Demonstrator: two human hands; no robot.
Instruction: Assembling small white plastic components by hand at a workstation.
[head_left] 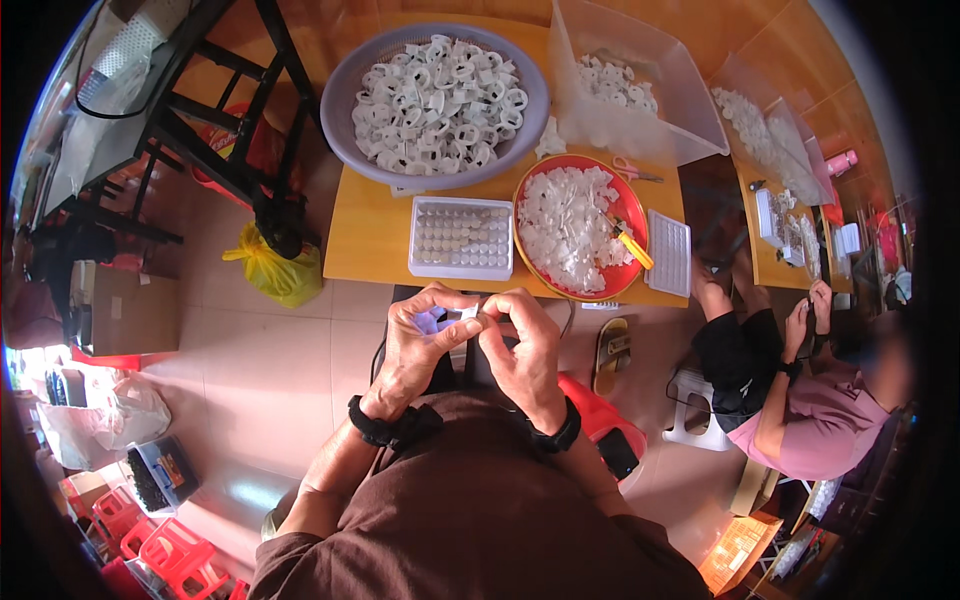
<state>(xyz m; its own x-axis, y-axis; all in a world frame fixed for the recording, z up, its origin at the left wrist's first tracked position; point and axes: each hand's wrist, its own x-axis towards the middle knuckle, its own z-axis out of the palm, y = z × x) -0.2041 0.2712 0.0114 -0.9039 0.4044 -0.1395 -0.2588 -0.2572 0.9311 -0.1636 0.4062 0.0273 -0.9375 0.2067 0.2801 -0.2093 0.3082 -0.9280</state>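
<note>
Just off the table's near edge, my left hand (405, 335) is closed around a small white plastic part (462, 313) that looks bluish in the palm's shade. My right hand (522, 345) meets it from the right, thumb and fingertips pinched together at the part's end. What those right fingertips grip is hidden. Beyond my hands stands a white tray (420, 262) with rows of small round pieces. Right of it, a red bowl (636, 200) holds many translucent plastic bits, with a yellow-handled tool (634, 249) lying across its right side.
A lavender basin (335, 120) full of white ring-shaped parts stands at the table's back, beside a clear bin (690, 100). Scissors (636, 172) and a second tray (668, 255) lie at the right. A co-worker (800, 420) sits there. A yellow bag (280, 268) is on the floor.
</note>
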